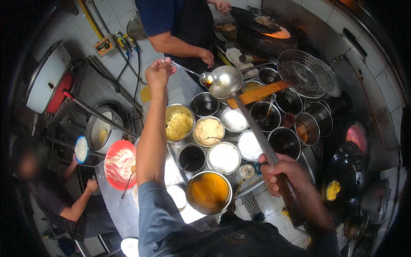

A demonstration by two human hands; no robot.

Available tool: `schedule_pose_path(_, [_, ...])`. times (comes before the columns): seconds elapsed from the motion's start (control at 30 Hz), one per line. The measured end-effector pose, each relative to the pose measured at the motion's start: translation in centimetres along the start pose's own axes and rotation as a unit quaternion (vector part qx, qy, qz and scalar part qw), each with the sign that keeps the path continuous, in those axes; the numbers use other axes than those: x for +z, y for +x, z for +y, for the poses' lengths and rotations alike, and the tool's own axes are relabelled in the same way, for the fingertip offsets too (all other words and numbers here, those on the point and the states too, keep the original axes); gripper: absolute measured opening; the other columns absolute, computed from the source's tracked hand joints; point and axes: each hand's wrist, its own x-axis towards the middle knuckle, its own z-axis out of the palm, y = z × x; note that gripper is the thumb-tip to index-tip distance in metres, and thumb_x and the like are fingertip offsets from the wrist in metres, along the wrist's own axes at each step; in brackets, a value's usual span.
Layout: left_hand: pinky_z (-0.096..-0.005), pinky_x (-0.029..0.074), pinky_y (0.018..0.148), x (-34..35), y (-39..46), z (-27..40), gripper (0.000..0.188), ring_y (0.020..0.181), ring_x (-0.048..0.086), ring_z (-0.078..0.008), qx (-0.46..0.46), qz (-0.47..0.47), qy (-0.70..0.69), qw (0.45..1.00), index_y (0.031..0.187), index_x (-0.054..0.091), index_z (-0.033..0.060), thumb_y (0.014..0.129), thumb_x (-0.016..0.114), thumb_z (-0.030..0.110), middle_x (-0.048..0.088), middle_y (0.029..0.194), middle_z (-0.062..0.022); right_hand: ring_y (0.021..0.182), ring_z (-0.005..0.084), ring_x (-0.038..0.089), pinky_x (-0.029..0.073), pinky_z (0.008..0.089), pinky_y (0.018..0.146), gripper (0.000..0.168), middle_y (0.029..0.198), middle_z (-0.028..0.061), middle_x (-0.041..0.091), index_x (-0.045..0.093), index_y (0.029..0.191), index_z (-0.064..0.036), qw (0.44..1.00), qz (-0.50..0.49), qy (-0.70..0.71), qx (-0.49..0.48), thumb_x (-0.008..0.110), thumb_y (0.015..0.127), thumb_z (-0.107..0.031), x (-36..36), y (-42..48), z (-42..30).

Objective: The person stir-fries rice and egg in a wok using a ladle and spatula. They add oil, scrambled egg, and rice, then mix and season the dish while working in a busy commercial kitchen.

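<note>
My left hand (158,75) grips the thin handle of a small metal spoon (206,79) with dark liquid in its bowl. That bowl is at the rim of a large metal ladle (226,81); whether they touch I cannot tell. My right hand (282,175) is closed around the ladle's long wooden handle. Below lie metal pots: one with chopped yellowish garlic or ginger (179,126), one with beige powder (209,130), others with white granules (223,157). Nearest me stands a pot of amber liquid (209,192). A wooden board (261,93) lies across pots of dark sauce.
A co-worker in a dark apron (192,29) stands ahead by a flaming wok burner (279,33). Another person (57,192) at left holds a plate of white food (81,149). Wire strainers (303,74) rest at right. A red bowl (118,165) stands on the steel table (110,205).
</note>
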Motion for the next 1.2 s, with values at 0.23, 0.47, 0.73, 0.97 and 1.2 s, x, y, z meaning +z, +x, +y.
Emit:
schedule_pose_path(0.23, [-0.0252,0.056,0.066,2.0,-5.2,4.7,0.019,0.07,0.064,-0.0119,0.258,-0.023,0.13,0.957,0.099,0.064,-0.0047,0.091,0.062,0.013,0.067,0.084,-0.0087,0.049,0.0112,0.05,0.041,0.0273,0.041,0.035,0.067,0.0031,0.048,0.047,0.116,-0.002,0.993,-0.07,0.067,0.061,0.056,0.084,-0.011,2.0,0.5,0.0])
schedule_pose_path(0.47, [-0.0254,0.055,0.063,-2.9,-8.2,6.7,0.016,0.069,0.064,-0.0135,0.153,0.099,-0.023,0.983,0.098,0.062,-0.0045,0.091,0.062,0.01,0.067,0.086,-0.0103,0.042,0.014,0.048,0.042,0.0294,0.036,0.041,0.061,0.0039,0.046,0.046,0.115,0.0,0.998,-0.011,0.061,0.012,0.061,0.078,-0.01,0.0,-4.2,-0.4])
schedule_pose_path(0.73, [-0.0256,0.053,0.055,-2.0,-10.0,-2.8,0.012,0.063,0.063,-0.0129,0.073,0.111,0.031,0.991,0.093,0.063,-0.0043,0.089,0.063,0.007,0.066,0.077,-0.0083,0.035,0.0187,0.047,0.042,0.0331,0.028,0.048,0.054,0.0091,0.044,0.047,0.108,0.004,0.992,0.069,0.075,-0.067,0.066,0.065,-0.005,-4.0,-11.2,1.0])
schedule_pose_path(0.97, [-0.03,0.049,0.054,0.1,-8.7,-11.9,0.015,0.057,0.064,-0.0184,0.073,0.075,0.248,0.963,0.09,0.065,-0.003,0.084,0.067,0.011,0.066,0.066,-0.0113,0.034,0.0196,0.046,0.041,0.0347,0.027,0.047,0.053,0.0104,0.044,0.049,0.106,0.006,0.983,0.116,0.106,-0.096,0.064,0.063,-0.002,-5.3,-14.2,3.2])
schedule_pose_path(1.2, [-0.0389,0.048,0.088,2.8,-11.3,-6.9,0.029,0.1,0.062,-0.0318,0.281,0.019,0.393,0.875,0.103,0.065,-0.0013,0.074,0.065,-0.002,0.064,0.107,-0.0202,0.034,0.0221,0.047,0.044,0.0384,0.03,0.049,0.054,0.0121,0.044,0.047,0.11,0.006,0.983,0.121,0.11,-0.086,0.065,0.065,0.0,-6.9,-15.4,4.1])
